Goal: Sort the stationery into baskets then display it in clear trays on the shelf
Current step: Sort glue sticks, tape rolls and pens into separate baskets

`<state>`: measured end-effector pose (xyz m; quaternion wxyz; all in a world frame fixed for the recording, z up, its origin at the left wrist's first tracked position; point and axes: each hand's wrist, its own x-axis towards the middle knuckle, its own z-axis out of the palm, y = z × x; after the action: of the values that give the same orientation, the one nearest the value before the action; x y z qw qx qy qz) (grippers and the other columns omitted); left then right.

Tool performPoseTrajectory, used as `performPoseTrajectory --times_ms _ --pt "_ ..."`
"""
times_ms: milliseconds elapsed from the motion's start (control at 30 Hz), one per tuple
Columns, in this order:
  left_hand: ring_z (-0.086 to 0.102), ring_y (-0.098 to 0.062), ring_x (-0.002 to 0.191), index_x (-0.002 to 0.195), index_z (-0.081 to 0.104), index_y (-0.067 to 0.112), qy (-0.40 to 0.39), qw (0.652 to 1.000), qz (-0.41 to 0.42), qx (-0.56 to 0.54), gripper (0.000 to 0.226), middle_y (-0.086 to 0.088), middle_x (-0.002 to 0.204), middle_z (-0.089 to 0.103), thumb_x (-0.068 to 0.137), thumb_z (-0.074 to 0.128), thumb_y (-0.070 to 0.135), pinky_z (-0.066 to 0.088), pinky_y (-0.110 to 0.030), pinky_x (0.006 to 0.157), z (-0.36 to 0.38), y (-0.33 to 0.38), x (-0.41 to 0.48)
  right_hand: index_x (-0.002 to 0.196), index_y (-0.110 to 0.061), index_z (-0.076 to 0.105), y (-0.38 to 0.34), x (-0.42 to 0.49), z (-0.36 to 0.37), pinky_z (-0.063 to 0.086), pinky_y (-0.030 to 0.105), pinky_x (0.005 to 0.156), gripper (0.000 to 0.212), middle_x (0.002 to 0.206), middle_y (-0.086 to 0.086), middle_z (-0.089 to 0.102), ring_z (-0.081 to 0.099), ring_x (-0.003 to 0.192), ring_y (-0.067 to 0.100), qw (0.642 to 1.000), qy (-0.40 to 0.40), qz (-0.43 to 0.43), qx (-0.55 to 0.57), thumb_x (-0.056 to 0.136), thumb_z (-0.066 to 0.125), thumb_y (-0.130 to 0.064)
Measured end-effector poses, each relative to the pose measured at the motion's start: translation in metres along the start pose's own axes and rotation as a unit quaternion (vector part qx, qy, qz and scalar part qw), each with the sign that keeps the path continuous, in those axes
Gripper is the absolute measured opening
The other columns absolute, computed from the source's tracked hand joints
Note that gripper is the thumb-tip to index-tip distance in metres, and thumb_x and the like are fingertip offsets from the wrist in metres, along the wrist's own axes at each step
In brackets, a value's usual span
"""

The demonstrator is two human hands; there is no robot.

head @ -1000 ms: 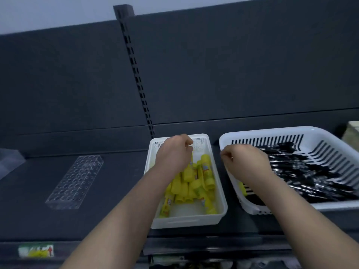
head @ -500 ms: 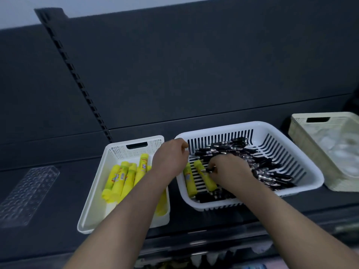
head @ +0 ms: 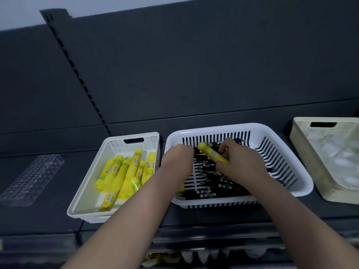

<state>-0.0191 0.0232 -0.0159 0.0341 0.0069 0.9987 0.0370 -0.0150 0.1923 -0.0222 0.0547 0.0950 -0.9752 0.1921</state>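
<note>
Head view: my right hand (head: 240,164) grips a yellow tube (head: 212,153) over the slotted white basket (head: 304,184) of black pens (head: 206,190). My left hand (head: 177,161) has fingers (head: 187,151) curled into it; can't tell what they hold.

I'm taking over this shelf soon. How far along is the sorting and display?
Done: a pile of yellow tubes lies in the small basket. In hand: the right hand grips one more yellow tube over the slotted basket of dark pens; the left hand reaches in too, its grasp hidden. Left: displaying; the clear tray shows no stationery yet.
</note>
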Motion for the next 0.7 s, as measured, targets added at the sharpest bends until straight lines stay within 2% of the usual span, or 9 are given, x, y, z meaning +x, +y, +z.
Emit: performPoseTrajectory --times_ms 133,267,433,567,633,700 --pt "0.061 -0.030 0.106 0.105 0.062 0.004 -0.040 0.997 -0.008 0.063 0.022 -0.013 0.112 0.063 0.087 0.051 -0.002 0.047 -0.032 0.076 0.015 0.015 0.001 0.099 -0.030 0.046 0.025 0.000 -0.004 0.046 0.027 0.057 0.023 0.090 -0.006 0.068 0.060 0.069 0.017 0.999 0.024 0.020 0.008 0.081 0.060 -0.032" --pt "0.063 -0.030 0.098 0.105 0.056 0.003 -0.048 0.998 -0.030 0.000 0.017 -0.014 0.107 0.063 0.088 0.053 0.001 0.041 -0.030 0.067 0.026 0.024 0.003 0.101 -0.031 0.049 0.033 0.000 -0.004 0.045 0.026 0.058 0.023 0.093 -0.007 0.068 0.061 0.072 0.016 1.000 0.019 0.003 0.020 0.081 0.060 -0.033" --pt "0.059 -0.034 0.085 0.094 0.047 0.005 0.050 0.991 -0.058 -0.109 0.008 -0.018 0.096 0.064 0.087 0.047 0.002 0.036 -0.032 0.061 0.019 0.025 0.005 0.099 -0.031 0.054 0.024 0.005 -0.009 0.046 0.026 0.063 0.019 0.090 -0.015 0.064 0.060 0.077 0.011 0.996 0.025 -0.043 0.077 0.082 0.062 -0.033" --pt "0.057 -0.038 0.100 0.105 0.052 0.003 0.147 0.978 -0.088 -0.117 0.022 -0.021 0.106 0.064 0.095 0.044 0.021 0.038 -0.037 0.070 -0.005 0.000 -0.001 0.097 -0.032 0.054 -0.003 0.015 -0.004 0.047 0.028 0.066 0.018 0.088 -0.013 0.066 0.061 0.077 0.013 0.993 0.019 -0.082 0.084 0.081 0.061 -0.036" --pt "0.057 -0.038 0.106 0.108 0.054 0.003 0.156 0.975 -0.114 -0.110 0.028 -0.020 0.111 0.064 0.096 0.044 0.027 0.041 -0.037 0.076 -0.012 -0.023 -0.007 0.096 -0.033 0.053 -0.021 0.018 0.003 0.047 0.030 0.068 0.017 0.088 -0.013 0.066 0.062 0.080 0.015 0.993 0.019 -0.089 0.078 0.081 0.060 -0.037" --pt "0.057 -0.036 0.107 0.105 0.056 0.005 0.135 0.977 -0.140 -0.088 0.022 -0.019 0.112 0.063 0.092 0.048 0.020 0.040 -0.035 0.075 -0.012 -0.049 -0.014 0.093 -0.034 0.051 -0.039 0.019 0.011 0.047 0.029 0.067 0.017 0.087 -0.013 0.065 0.062 0.081 0.014 0.992 0.013 -0.102 0.069 0.080 0.060 -0.038"
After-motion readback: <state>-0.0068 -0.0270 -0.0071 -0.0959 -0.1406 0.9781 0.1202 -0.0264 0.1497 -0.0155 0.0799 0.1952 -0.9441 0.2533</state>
